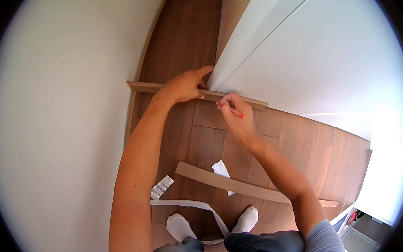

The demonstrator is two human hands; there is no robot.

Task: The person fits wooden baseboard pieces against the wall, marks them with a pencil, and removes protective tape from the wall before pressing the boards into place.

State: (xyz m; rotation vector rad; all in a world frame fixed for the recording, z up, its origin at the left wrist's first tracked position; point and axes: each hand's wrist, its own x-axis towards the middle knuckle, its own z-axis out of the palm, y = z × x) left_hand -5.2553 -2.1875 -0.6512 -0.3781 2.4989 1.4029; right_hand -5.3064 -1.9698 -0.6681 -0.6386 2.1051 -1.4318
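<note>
Closest to my lens are my own bent knees in dark jeans (231,248) and my two feet in white socks (180,226), planted on the wood floor (297,145) near its bottom edge. Between the feet a long pale strip (192,204) curls across the boards, and a small silvery wrapper (161,187) lies just beside its left end, close to the white wall (59,117) on my left. A little farther up, a loose wooden trim strip (235,184) lies slantwise across the floor, with a crumpled white scrap (221,169) lying across it.

Beyond that, a second wooden trim piece (153,87) runs across the floor from the left wall to the foot of the white door panel (316,54). My left hand (185,85) presses flat on it, index finger stretched out to the panel's lower corner, fingers spread and gripping nothing. My right hand (234,114) sits just beside it, fingers pinched together on a red pencil (230,108) whose tip meets the trim. The hands cover the trim's middle, so I cannot tell what is under the pencil tip.
</note>
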